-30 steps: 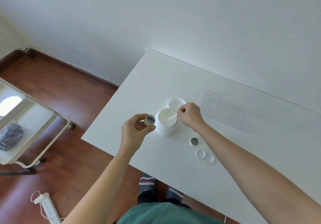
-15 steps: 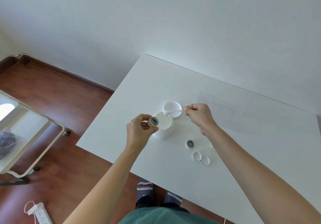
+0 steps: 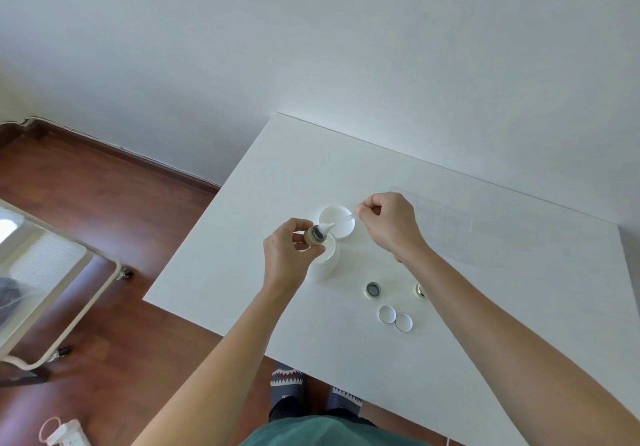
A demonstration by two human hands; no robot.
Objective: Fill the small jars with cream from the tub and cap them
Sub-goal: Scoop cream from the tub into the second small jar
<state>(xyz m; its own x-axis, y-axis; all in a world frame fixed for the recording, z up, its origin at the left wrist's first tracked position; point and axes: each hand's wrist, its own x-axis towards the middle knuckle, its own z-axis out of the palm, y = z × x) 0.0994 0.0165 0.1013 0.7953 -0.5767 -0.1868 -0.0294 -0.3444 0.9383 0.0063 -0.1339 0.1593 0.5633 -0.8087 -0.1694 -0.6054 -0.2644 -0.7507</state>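
Note:
My left hand grips a small jar, tilted, just above the open white tub. My right hand pinches a thin clear spatula whose tip carries a blob of white cream right at the jar's mouth. The tub's white lid lies behind the tub. A second small open jar stands on the table, and a third jar is partly hidden by my right forearm. Two small white caps lie side by side near the table's front.
The white table meets the wall at the back. A clear plastic sheet lies to the right of my right hand. A white cart stands on the wooden floor at left, with a power strip below it.
My right hand lifted the spatula out of the tub with cream on it and brought its tip to the jar in my left hand. The view shifted slightly.

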